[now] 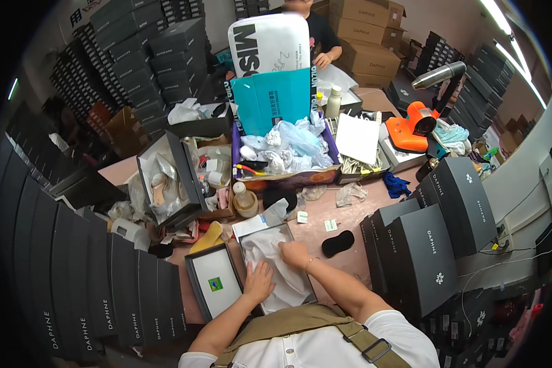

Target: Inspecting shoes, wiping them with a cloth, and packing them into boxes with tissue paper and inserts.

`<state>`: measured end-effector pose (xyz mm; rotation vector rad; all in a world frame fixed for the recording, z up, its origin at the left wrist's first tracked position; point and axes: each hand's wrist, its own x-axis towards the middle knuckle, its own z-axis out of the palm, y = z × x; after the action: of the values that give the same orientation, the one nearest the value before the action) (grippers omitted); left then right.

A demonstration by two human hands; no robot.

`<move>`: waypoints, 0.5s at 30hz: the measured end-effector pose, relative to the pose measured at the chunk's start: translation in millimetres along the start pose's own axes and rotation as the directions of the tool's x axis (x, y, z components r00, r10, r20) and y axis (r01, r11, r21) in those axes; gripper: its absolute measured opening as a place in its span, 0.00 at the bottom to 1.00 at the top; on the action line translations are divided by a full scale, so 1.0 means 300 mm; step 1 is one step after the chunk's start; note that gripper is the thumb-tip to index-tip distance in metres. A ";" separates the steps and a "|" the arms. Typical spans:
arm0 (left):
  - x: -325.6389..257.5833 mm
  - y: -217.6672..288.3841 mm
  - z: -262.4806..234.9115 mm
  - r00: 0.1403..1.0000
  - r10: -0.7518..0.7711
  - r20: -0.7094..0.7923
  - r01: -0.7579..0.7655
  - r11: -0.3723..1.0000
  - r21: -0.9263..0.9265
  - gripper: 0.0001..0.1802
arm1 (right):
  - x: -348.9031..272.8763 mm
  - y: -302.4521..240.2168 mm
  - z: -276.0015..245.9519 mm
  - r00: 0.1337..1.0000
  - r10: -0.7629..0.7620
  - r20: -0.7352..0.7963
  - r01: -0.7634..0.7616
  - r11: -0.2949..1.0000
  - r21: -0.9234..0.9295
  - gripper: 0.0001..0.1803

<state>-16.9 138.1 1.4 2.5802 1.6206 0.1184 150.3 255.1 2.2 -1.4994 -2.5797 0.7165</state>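
White tissue paper [270, 248] fills an open shoe box [313, 294] on the table in front of me. My left hand [259, 281] lies on the paper near the box's left edge, its fingers apart. My right hand [295, 254] pinches the paper close to the far right part of the box. Whatever lies under the paper is hidden. Beside the box on the left is a dark-rimmed box lid [224, 294], white inside, with a small green sticker [215, 284]. A black rounded pad [338, 243] rests to the right of my right hand.
Dark shoe boxes [414, 257] are stacked at right, others [110, 294] at left. Farther back stand a carton of crumpled plastic [294, 147], an open box with shoes [165, 184], a bottle [245, 199] and an orange device [409, 127]. Another person's hand [322, 60] shows beyond.
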 end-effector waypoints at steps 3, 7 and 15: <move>0.015 0.012 -0.011 0.992 -0.065 0.105 0.064 0.998 0.016 0.25 | -0.040 0.014 -0.104 0.964 -0.103 -0.246 0.173 0.944 0.281 0.14; 0.032 0.032 -0.058 0.941 -0.213 -0.261 0.125 0.940 -0.316 0.24 | -0.125 0.007 -0.289 0.995 0.100 -0.023 -0.041 0.592 0.805 0.16; -0.037 0.191 -0.198 0.781 -0.336 0.526 0.008 -0.837 -0.548 0.31 | -0.217 -0.236 -0.277 0.814 -0.036 -0.580 0.397 0.763 0.510 0.11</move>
<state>22.8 105.6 67.0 0.0329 0.8372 1.2115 151.2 201.0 117.1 -0.9615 -1.7928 0.8364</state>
